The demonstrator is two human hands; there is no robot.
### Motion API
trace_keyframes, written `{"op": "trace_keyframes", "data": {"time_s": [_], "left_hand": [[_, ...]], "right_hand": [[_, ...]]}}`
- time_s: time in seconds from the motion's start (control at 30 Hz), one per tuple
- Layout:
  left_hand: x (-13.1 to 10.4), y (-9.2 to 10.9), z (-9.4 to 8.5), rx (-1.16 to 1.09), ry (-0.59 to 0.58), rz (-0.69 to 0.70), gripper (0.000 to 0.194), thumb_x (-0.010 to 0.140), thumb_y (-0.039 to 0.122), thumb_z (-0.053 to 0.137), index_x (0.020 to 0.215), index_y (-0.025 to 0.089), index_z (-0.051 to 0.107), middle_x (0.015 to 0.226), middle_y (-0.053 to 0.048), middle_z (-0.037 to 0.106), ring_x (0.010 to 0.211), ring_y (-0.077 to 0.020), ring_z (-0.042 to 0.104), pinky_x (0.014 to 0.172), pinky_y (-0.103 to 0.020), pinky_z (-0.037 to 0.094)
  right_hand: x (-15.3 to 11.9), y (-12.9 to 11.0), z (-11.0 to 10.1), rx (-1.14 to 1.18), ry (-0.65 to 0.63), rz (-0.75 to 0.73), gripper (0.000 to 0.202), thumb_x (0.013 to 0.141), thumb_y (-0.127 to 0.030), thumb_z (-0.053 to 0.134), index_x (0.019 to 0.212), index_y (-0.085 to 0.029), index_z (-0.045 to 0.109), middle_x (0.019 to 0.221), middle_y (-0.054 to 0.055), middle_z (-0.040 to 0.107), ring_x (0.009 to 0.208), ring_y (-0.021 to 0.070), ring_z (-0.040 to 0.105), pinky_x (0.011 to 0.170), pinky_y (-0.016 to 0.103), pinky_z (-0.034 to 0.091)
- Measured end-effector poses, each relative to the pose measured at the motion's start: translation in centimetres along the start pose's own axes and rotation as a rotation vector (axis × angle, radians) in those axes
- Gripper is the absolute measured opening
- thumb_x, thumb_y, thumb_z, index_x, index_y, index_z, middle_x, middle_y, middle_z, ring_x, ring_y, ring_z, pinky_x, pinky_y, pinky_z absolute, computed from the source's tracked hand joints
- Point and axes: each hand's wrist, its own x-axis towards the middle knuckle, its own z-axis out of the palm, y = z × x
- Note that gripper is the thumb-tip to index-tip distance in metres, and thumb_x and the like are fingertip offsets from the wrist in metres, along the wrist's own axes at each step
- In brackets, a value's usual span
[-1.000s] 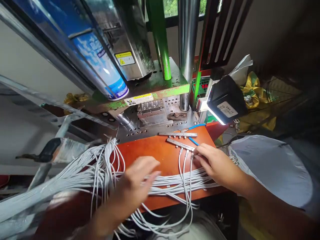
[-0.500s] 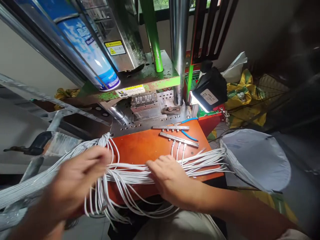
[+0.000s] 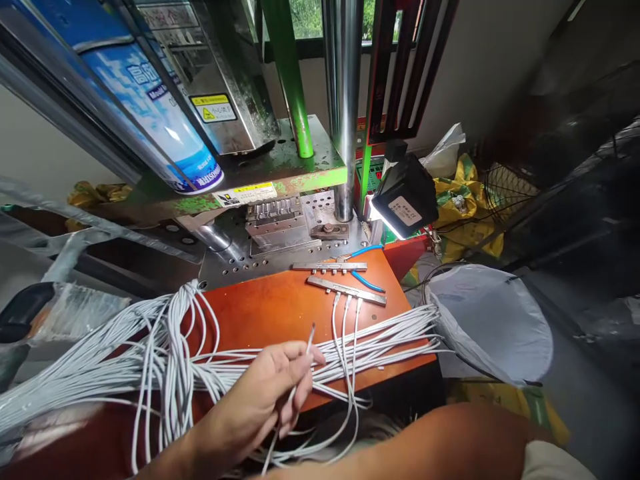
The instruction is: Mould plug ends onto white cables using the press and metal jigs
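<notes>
My left hand (image 3: 260, 397) is low in the middle, shut on one thin white cable (image 3: 308, 341) whose metal tip sticks up past my thumb. It hovers over a thick bundle of white cables (image 3: 150, 347) that lies across the orange-brown work plate (image 3: 265, 310). Further back lies a metal fixture bar (image 3: 347, 290) with three cable ends plugged into it. A second bar (image 3: 329, 267) lies just behind it. Only my right forearm (image 3: 425, 440) shows along the bottom edge; the hand itself is out of sight.
Behind the plate stands a green press with a steel mould block (image 3: 277, 223) and a chrome column (image 3: 343, 100). A blue spray can (image 3: 155, 127) leans at the upper left. A black lamp (image 3: 405, 197) shines at the right, above a white-lined bin (image 3: 490, 320).
My right hand has left the cable bundle and dropped out of view. My left hand has moved right from the loops at the left and now pinches a single cable end.
</notes>
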Motion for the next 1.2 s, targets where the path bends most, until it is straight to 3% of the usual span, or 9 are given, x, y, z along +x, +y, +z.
{"op": "trace_keyframes", "data": {"time_s": [0.07,0.17,0.23,0.3,0.4,0.47,0.6,0.97,1.2], "left_hand": [[1.4,1.1,-0.8,0.035,0.106,0.104,0.048,0.089,0.057,0.074,0.111,0.017,0.061,0.056,0.009,0.048,0.039,-0.0034,0.024,0.036,-0.015,0.025],[3.7,2.3,-2.1,0.168,0.208,0.193,0.048,0.094,0.061,0.065,0.112,0.017,0.061,0.050,0.011,0.042,0.037,-0.0037,0.020,0.033,-0.015,0.017],[5.5,2.6,-2.4,0.244,0.227,0.203,0.047,0.094,0.061,0.063,0.106,0.015,0.061,0.050,0.008,0.049,0.034,-0.0052,0.031,0.032,-0.015,0.024],[7.1,2.6,-2.4,0.297,0.217,0.196,0.043,0.091,0.057,0.064,0.099,0.015,0.060,0.057,0.002,0.061,0.037,-0.0093,0.048,0.034,-0.017,0.035],[8.5,2.9,-2.1,0.375,0.199,0.179,0.036,0.092,0.051,0.062,0.098,0.016,0.059,0.056,0.002,0.063,0.034,-0.0105,0.050,0.032,-0.018,0.035],[8.7,3.2,-1.9,0.412,0.202,0.169,0.030,0.092,0.046,0.059,0.097,0.016,0.059,0.052,0.003,0.060,0.030,-0.0085,0.043,0.029,-0.016,0.029],[8.9,3.9,-2.0,0.401,0.200,0.130,0.020,0.089,0.037,0.058,0.091,0.017,0.058,0.050,0.003,0.061,0.030,-0.0088,0.045,0.031,-0.016,0.029],[9.2,4.5,-2.2,0.405,0.163,0.070,0.019,0.082,0.038,0.059,0.081,0.018,0.057,0.050,0.000,0.062,0.031,-0.0113,0.049,0.032,-0.018,0.032],[9.9,3.1,-1.5,0.528,0.263,0.151,0.030,0.089,0.048,0.049,0.078,0.021,0.053,0.043,0.006,0.050,0.029,-0.0065,0.030,0.034,-0.019,0.019]], "right_hand": [[-2.3,2.0,-1.4,-0.054,0.082,0.141,0.024,0.100,-0.021,0.058,0.121,-0.028,0.069,0.105,0.006,0.072,0.090,0.0218,0.065,0.082,0.036,0.054],[-6.4,5.6,-3.5,-0.237,0.228,0.668,0.025,0.103,-0.012,0.044,0.114,-0.019,0.066,0.102,0.010,0.069,0.090,0.0235,0.061,0.082,0.038,0.051],[-8.8,7.5,-4.2,-0.396,0.197,0.928,0.020,0.103,-0.014,0.046,0.109,-0.017,0.065,0.101,0.011,0.066,0.091,0.0266,0.058,0.080,0.041,0.050],[-10.5,8.8,-4.0,-0.500,0.105,1.014,0.016,0.103,-0.018,0.050,0.106,-0.017,0.066,0.100,0.012,0.064,0.091,0.0290,0.055,0.078,0.042,0.048],[-11.4,9.3,-3.0,-0.477,0.085,0.996,0.016,0.103,-0.018,0.050,0.100,-0.018,0.066,0.096,0.010,0.062,0.091,0.0287,0.055,0.079,0.041,0.045],[-11.5,9.3,-2.6,-0.386,0.151,0.945,0.016,0.104,-0.020,0.049,0.099,-0.018,0.065,0.093,0.009,0.062,0.090,0.0269,0.057,0.080,0.039,0.045],[-11.6,9.3,-2.4,-0.260,0.258,0.886,0.020,0.106,-0.024,0.045,0.109,-0.018,0.064,0.092,0.007,0.065,0.084,0.0234,0.062,0.078,0.036,0.044],[-11.3,9.5,-2.9,-0.127,0.147,0.880,0.023,0.108,-0.027,0.042,0.104,-0.020,0.063,0.099,0.009,0.071,0.090,0.0232,0.064,0.081,0.034,0.044],[-11.5,9.5,-4.0,0.012,0.145,0.737,0.030,0.108,-0.029,0.041,0.086,-0.020,0.060,0.085,0.007,0.066,0.077,0.0196,0.058,0.073,0.031,0.043]]}}
